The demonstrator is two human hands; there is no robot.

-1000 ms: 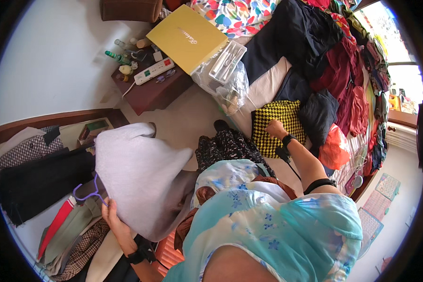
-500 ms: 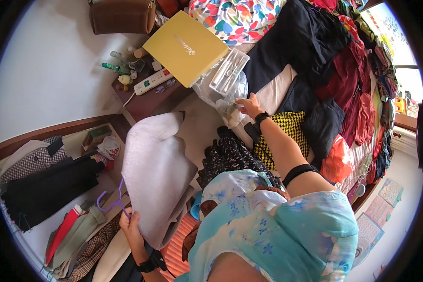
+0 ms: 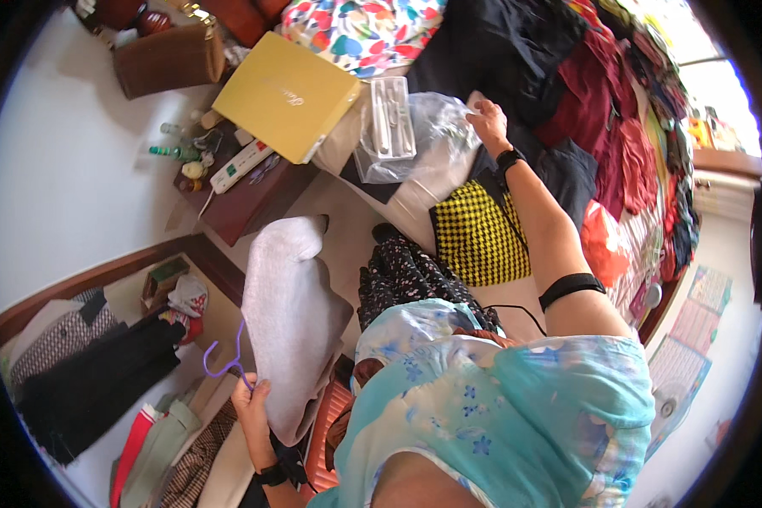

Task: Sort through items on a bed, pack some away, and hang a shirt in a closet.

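My left hand (image 3: 251, 408) is closed round the neck of a purple hanger (image 3: 221, 367), from which a light grey garment (image 3: 286, 330) hangs folded. Out over the bed, my right hand (image 3: 489, 127) pinches the edge of a clear plastic bag (image 3: 438, 140). The bag spreads leftward from my fingers, and its far left part lies under a slim white tray (image 3: 392, 123) with long pale items inside. A yellow-and-black houndstooth cloth (image 3: 481, 233) lies below my right wrist. Parts of the hanger are hidden inside the grey garment.
A gold box (image 3: 288, 95) sits left of the tray. Beside it, a dark nightstand (image 3: 244, 203) bears a white power strip (image 3: 241, 167). Piled clothes (image 3: 610, 127) cover the bed's right side, with a red plastic bag (image 3: 603, 241) nearby. An open drawer (image 3: 93, 292) of clothes stands lower left.
My right hand has moved forward and right, drawing the plastic bag out beside the tray. The tray has shifted slightly away from the gold box. My left hand still holds the hanger.
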